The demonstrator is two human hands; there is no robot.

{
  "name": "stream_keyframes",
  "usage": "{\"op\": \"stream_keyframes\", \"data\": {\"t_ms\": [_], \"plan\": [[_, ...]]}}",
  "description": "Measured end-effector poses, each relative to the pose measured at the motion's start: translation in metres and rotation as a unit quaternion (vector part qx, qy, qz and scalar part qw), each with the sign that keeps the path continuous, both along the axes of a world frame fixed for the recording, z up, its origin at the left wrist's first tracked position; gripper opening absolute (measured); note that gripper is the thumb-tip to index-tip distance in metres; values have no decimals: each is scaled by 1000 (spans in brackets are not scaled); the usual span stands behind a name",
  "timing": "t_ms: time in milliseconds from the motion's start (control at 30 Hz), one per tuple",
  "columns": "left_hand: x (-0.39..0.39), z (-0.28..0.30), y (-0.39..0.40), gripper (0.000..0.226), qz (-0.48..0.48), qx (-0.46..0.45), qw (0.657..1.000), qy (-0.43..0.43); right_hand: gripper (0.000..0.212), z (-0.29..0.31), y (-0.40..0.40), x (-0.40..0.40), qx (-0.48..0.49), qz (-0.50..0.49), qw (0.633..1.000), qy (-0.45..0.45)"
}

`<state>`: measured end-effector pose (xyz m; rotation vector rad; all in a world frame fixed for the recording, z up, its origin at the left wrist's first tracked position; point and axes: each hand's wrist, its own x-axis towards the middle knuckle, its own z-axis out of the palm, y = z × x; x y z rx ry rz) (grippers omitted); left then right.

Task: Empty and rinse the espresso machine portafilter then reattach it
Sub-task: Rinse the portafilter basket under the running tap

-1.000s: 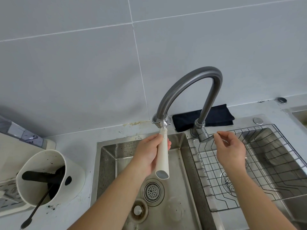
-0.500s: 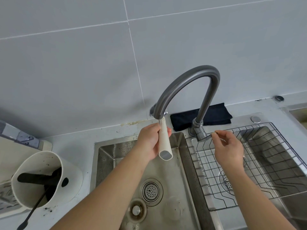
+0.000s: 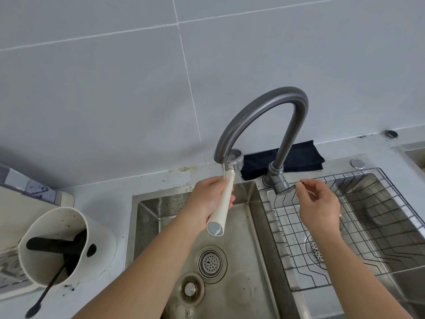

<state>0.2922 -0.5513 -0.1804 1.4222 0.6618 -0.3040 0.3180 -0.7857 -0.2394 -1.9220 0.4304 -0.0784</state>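
Note:
My left hand (image 3: 208, 199) grips the cream handle of the portafilter (image 3: 222, 206) and holds it up over the left sink basin (image 3: 241, 229). Its metal head (image 3: 235, 157) sits right under the spout of the grey arched faucet (image 3: 259, 118), partly hidden behind the spout. A thin stream of water runs from the spout onto the handle's top. My right hand (image 3: 319, 203) pinches the tip of the faucet lever (image 3: 285, 188) between thumb and forefinger.
A white knock box (image 3: 66, 245) with a black bar and a black brush stands on the counter at the left. A wire rack (image 3: 345, 226) fills the right basin. A dark folded cloth (image 3: 287, 160) lies behind the faucet. Drain strainers sit on both basin floors.
Water now flows from the spout. My left hand has shifted the portafilter head under the spout. My right hand stays on the lever.

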Motion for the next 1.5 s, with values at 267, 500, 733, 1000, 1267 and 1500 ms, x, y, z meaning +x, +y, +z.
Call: {"op": "stream_keyframes", "data": {"t_ms": [267, 500, 733, 1000, 1267, 1500], "plan": [[-17, -2, 12, 16, -159, 223, 960, -49, 16, 1, -1, 0, -2, 4, 1000, 6], [-31, -4, 26, 19, -245, 337, 903, -101, 18, 0, -1, 0, -1, 6, 1000, 7], [-47, -9, 42, 23, -281, 415, 855, -132, 18, 3, 0, -1, -6, 8, 1000, 5], [-67, -19, 62, 33, -273, 456, 833, -153, 17, 4, 0, -1, -5, 6, 1000, 9], [-81, -22, 61, 35, -171, 333, 917, -134, 18, 4, 0, 0, -8, 5, 1000, 9], [-81, -32, 49, 34, -121, 219, 960, -130, 18, 3, 0, -1, -16, 6, 1000, 3]]}}
